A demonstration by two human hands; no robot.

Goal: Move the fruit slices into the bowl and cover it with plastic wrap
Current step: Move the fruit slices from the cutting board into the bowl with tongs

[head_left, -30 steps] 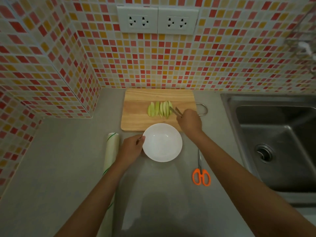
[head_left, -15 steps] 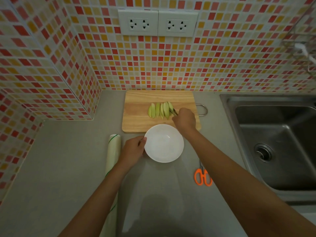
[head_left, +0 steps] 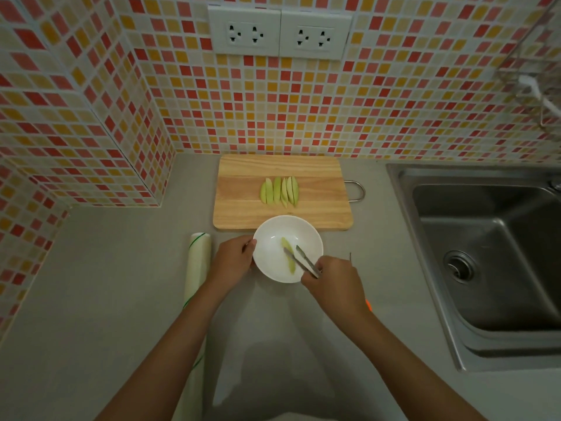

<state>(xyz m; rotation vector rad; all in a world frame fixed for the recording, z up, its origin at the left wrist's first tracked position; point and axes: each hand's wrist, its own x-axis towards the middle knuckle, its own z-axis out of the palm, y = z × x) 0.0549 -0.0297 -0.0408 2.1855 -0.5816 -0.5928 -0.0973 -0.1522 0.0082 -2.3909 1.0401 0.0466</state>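
A white bowl [head_left: 274,235] stands on the grey counter just in front of a wooden cutting board [head_left: 243,205]. Several green fruit slices [head_left: 280,191] lie in a row on the board. One slice [head_left: 289,253] lies inside the bowl. My right hand [head_left: 332,279] grips metal tongs [head_left: 303,261] whose tips are over the bowl, next to that slice. My left hand [head_left: 232,261] holds the bowl's left rim. A roll of plastic wrap [head_left: 197,268] lies left of the bowl, partly under my left arm.
A steel sink [head_left: 485,253] fills the right side. Orange-handled scissors [head_left: 368,305] lie on the counter, mostly hidden behind my right wrist. Tiled walls close the back and left, with sockets [head_left: 279,34] above the board.
My right hand came back from the board to the bowl with the tongs. One slice went from the row into the bowl. My left hand stayed on the rim.
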